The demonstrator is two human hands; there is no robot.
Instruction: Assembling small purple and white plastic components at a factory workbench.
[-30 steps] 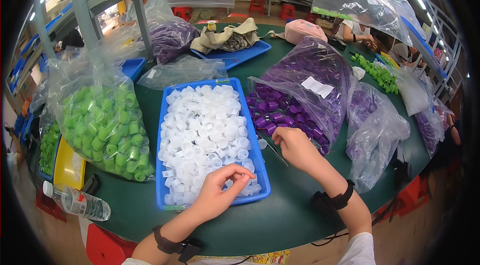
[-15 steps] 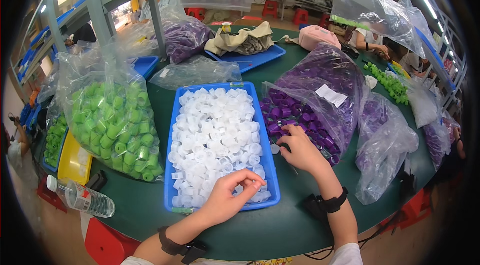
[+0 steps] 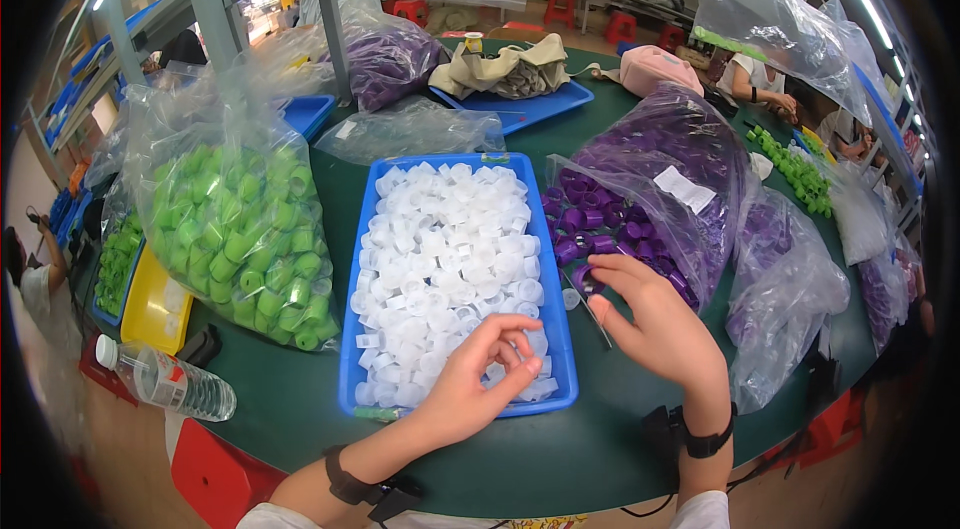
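Standing at the near edge of the green table, an onlooker reads the scene from left to right as follows. At far left a clear water bottle lies on its side by a yellow bin, and a large clear bag of green caps stands just right of it, unopened as far as can be seen.

At centre sits the blue tray, piled nearly to its rim with white caps; by that pile, most of the work appears left to do. No finished pieces can be made out anywhere. The left hand rests over the tray's near right corner, fingers curled and thumb meeting them; whether a white cap is pinched there, I cannot tell.

The right hand lies just right of the tray at the mouth of the open bag of purple caps, its fingertips closed on one purple cap. Further bags of purple caps crowd the right side.

Beyond, a second blue tray carries folded cloth. Metal shelving posts rise at far left, red stools stand at the back, and other people work at the far right.
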